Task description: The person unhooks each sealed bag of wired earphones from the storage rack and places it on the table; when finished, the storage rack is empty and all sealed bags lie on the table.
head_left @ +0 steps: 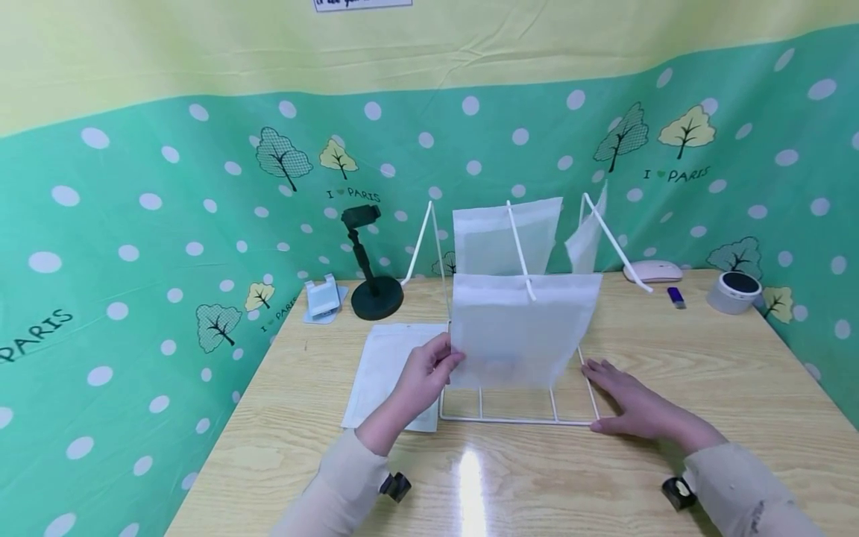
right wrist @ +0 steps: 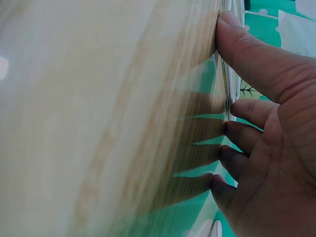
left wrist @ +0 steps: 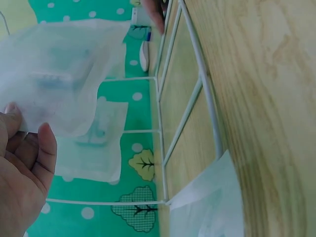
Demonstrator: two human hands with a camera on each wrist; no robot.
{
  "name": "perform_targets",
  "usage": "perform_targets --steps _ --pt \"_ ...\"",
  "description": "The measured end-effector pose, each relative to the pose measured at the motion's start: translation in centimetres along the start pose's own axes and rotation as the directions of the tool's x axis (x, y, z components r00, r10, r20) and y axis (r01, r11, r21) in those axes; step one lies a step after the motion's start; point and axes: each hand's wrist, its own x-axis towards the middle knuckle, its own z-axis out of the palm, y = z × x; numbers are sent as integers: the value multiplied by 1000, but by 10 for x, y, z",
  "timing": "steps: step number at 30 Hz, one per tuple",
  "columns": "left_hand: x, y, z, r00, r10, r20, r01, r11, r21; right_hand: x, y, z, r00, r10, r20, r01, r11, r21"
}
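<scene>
A white wire rack (head_left: 517, 422) stands on the table, with slanted prongs at its top. Draped near the front middle prong is a thin, translucent white bag (head_left: 523, 328). My left hand (head_left: 424, 373) pinches this bag's lower left edge, thumb on the near face; the left wrist view shows the bag (left wrist: 54, 79) between thumb and fingers. A second thin white bag (head_left: 496, 239) hangs behind it, and a third (head_left: 587, 242) hangs at the right prong. On the tabletop my right hand (head_left: 627, 403) lies with spread fingers, its fingertips touching the right side of the rack's base.
Left of the rack, another white bag (head_left: 392, 365) lies flat. Behind it are a black stand (head_left: 377, 297) and a pale blue holder (head_left: 323, 298). To the right rear are a pink-white mouse (head_left: 652, 271), a purple USB stick (head_left: 675, 297) and a white round device (head_left: 734, 292).
</scene>
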Motion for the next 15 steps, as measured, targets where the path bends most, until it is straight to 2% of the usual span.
perform_targets --steps 6,13,15 --pt "-9 6 -2 999 39 9 -39 999 -3 0 0 0 1000 2 5 -2 1000 7" --pt "-13 -12 -1 996 85 -20 -84 996 15 0 0 0 1000 -10 6 10 1000 9" --pt "-14 -13 -3 993 116 -28 -115 993 20 0 0 0 1000 -10 6 10 1000 10"
